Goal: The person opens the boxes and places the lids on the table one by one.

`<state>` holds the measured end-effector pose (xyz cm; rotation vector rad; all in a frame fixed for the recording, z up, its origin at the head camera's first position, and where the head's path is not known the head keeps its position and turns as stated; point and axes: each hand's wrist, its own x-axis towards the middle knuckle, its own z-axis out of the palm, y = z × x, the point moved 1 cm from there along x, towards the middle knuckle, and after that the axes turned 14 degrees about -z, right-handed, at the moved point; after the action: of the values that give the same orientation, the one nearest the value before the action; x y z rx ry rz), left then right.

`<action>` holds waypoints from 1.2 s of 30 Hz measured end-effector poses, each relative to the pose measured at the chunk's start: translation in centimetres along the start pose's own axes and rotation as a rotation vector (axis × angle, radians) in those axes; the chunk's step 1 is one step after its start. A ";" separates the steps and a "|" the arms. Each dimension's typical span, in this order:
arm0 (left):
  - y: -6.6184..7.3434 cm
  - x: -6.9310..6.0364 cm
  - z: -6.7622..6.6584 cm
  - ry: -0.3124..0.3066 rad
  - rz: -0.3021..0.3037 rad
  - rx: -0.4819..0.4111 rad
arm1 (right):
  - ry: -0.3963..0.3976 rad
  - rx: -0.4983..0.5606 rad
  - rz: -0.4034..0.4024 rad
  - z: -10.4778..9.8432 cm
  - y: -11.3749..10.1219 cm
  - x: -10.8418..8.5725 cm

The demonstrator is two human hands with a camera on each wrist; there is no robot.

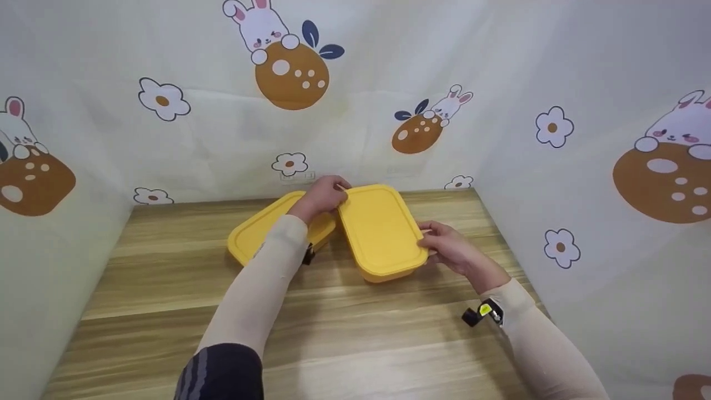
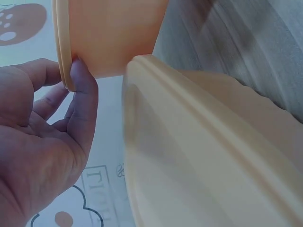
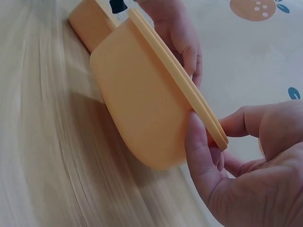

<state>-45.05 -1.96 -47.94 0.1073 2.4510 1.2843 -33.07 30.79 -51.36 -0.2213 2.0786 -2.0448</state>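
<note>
A yellow rectangular food container [image 1: 382,230] with its lid on is held between both hands, its lid facing up toward the head view. My left hand [image 1: 322,197] pinches the lid's rim at the far left corner, thumb on one side and fingers on the other. At the right edge, my right hand [image 1: 450,249] pinches the rim the same way, plain in the right wrist view. A second yellow lidded container [image 1: 258,230] lies on the table to the left, partly hidden under my left forearm. Whether the held container's base touches the table I cannot tell.
Beneath everything is a wood-grain table [image 1: 355,333]. A pale printed cloth [image 1: 222,139] with rabbits and flowers stands behind the table and along both sides, close behind the left hand. A small black device [image 1: 483,312] sits at the right wrist.
</note>
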 end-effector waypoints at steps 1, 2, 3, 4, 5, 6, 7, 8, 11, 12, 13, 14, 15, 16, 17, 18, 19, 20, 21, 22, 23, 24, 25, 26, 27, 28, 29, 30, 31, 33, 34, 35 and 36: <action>0.0 -0.2 0.0 -0.009 0.001 -0.009 | -0.005 0.005 -0.002 0.1 -0.1 -0.3; 0.0 -0.5 -0.1 -0.018 0.005 -0.020 | -0.012 0.009 -0.005 0.3 -0.2 -0.5; -0.1 -0.7 -0.1 -0.026 0.007 -0.031 | -0.015 0.012 -0.009 0.4 -0.3 -0.8; -0.1 -0.9 -0.2 -0.034 0.006 -0.041 | -0.023 0.015 -0.015 0.5 -0.5 -1.1; -0.1 -1.1 -0.2 -0.041 0.003 -0.056 | -0.029 0.018 -0.018 0.7 -0.6 -1.3; -0.2 -1.3 -0.3 -0.047 0.001 -0.069 | -0.036 0.023 -0.021 0.8 -0.7 -1.6; -0.2 -1.5 -0.3 -0.053 -0.003 -0.082 | -0.044 0.027 -0.023 1.0 -0.7 -1.9; -0.3 -1.7 -0.3 -0.058 -0.006 -0.093 | -0.053 0.031 -0.025 1.1 -0.8 -2.1; -0.5 -2.3 -0.3 -0.074 -0.013 -0.114 | -0.073 0.039 -0.018 1.4 -0.7 -2.8; -0.6 -2.5 -0.3 -0.081 -0.013 -0.114 | -0.081 0.044 -0.015 1.5 -0.6 -3.0; -0.7 -2.7 -0.3 -0.088 -0.016 -0.116 | -0.086 0.045 -0.012 1.6 -0.5 -3.2; -0.9 -2.9 -0.3 -0.097 -0.020 -0.122 | -0.093 0.046 -0.009 1.6 -0.4 -3.4; -1.0 -3.0 -0.3 -0.106 -0.022 -0.128 | -0.101 0.047 -0.007 1.7 -0.3 -3.5; -1.2 -3.2 -0.3 -0.111 -0.026 -0.131 | -0.108 0.047 -0.004 1.8 -0.3 -3.7; -1.4 -3.3 -0.2 -0.117 -0.030 -0.136 | -0.113 0.048 -0.001 1.9 -0.2 -3.8; -1.6 -3.4 -0.2 -0.120 -0.033 -0.139 | -0.118 0.050 0.000 2.0 -0.1 -4.0; -1.7 -3.5 -0.2 -0.120 -0.034 -0.141 | -0.118 0.051 0.001 2.1 0.0 -4.1; -1.9 -3.5 -0.2 -0.119 -0.033 -0.143 | -0.122 0.054 0.001 2.2 0.0 -4.2; -2.0 -3.6 -0.1 -0.118 -0.031 -0.142 | -0.124 0.058 0.001 2.3 0.0 -4.3; -2.1 -3.6 -0.1 -0.116 -0.029 -0.137 | -0.122 0.061 0.001 2.4 0.0 -4.5; -2.2 -3.7 -0.1 -0.115 -0.026 -0.134 | -0.121 0.066 0.001 2.6 0.0 -4.6; -2.3 -3.8 -0.1 -0.115 -0.022 -0.132 | -0.122 0.071 -0.002 2.7 0.0 -4.8; -2.3 -3.9 -0.1 -0.113 -0.020 -0.129 | -0.120 0.074 -0.004 2.8 0.0 -4.9; -2.4 -3.9 -0.1 -0.112 -0.019 -0.126 | -0.124 0.078 -0.007 3.0 0.0 -5.0; -2.4 -4.0 -0.1 -0.111 -0.019 -0.122 | -0.123 0.081 -0.009 3.1 0.0 -5.2; -2.4 -4.2 -0.1 -0.107 -0.020 -0.118 | -0.123 0.084 -0.011 3.3 0.1 -5.2; -2.4 -4.3 -0.1 -0.105 -0.019 -0.116 | -0.124 0.086 -0.012 3.3 0.2 -5.3; -2.4 -4.4 -0.1 -0.102 -0.018 -0.113 | -0.125 0.087 -0.013 3.4 0.2 -5.4; -2.4 -4.6 -0.1 -0.101 -0.017 -0.109 | -0.124 0.085 -0.010 3.5 0.3 -5.5; -2.5 -4.8 0.0 -0.097 -0.011 -0.095 | -0.126 0.081 -0.002 3.6 0.6 -5.8; -2.5 -4.9 0.1 -0.095 -0.008 -0.087 | -0.129 0.078 0.003 3.7 0.7 -5.9; -2.6 -5.1 0.1 -0.091 -0.002 -0.075 | -0.133 0.073 0.009 3.8 0.9 -6.0; -2.6 -5.2 0.2 -0.087 0.004 -0.060 | -0.138 0.069 0.018 3.9 1.0 -6.1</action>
<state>-39.88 -4.59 -48.67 0.1495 2.3382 1.3254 -26.12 28.66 -52.05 -0.3215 1.9188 -2.0260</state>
